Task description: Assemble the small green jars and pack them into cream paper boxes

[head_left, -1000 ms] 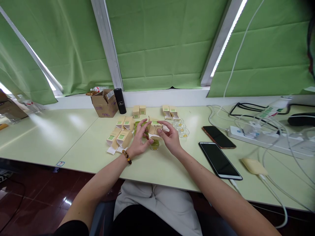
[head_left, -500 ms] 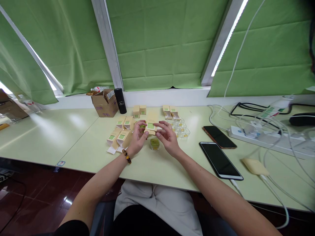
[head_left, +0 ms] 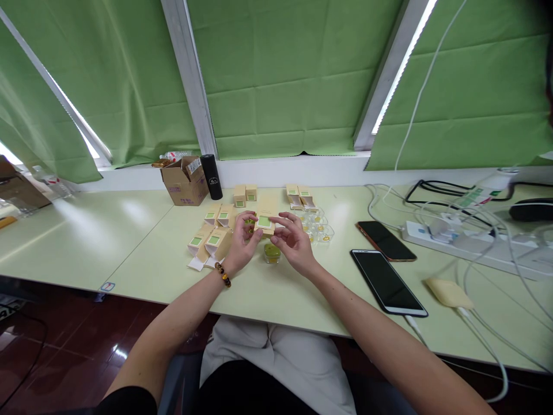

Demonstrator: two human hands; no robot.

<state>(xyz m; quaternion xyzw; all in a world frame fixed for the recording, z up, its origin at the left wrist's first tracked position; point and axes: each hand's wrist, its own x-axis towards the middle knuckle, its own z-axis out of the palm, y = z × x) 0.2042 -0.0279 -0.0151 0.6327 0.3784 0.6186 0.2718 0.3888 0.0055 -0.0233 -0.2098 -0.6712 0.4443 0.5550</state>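
Observation:
Between my hands is a small cream cardboard box (head_left: pixel 265 222) with a green square on its face. My left hand (head_left: pixel 242 245) is closed on its left side, thumb at the lower edge. My right hand (head_left: pixel 298 245) grips the right side with thumb and fingertips. A small clear jar of green contents (head_left: pixel 272 252) stands on the table just below the box. To the left, several like boxes (head_left: pixel 218 242) stand with end flaps out. Several clear containers with yellow spots (head_left: pixel 320 227) are grouped beyond my right hand.
Further back stand two cream boxes (head_left: pixel 245 196) and two more with flaps out (head_left: pixel 300 197). A brown carton (head_left: pixel 185 183) and black cylinder (head_left: pixel 211 177) are by the wall. Two phones (head_left: pixel 386 283), a power strip (head_left: pixel 458 245) and tangled cables occupy the right side.
The flap at the box's lower end, sticking out before, now appears folded in against the box. Both hands stay in nearly the same place.

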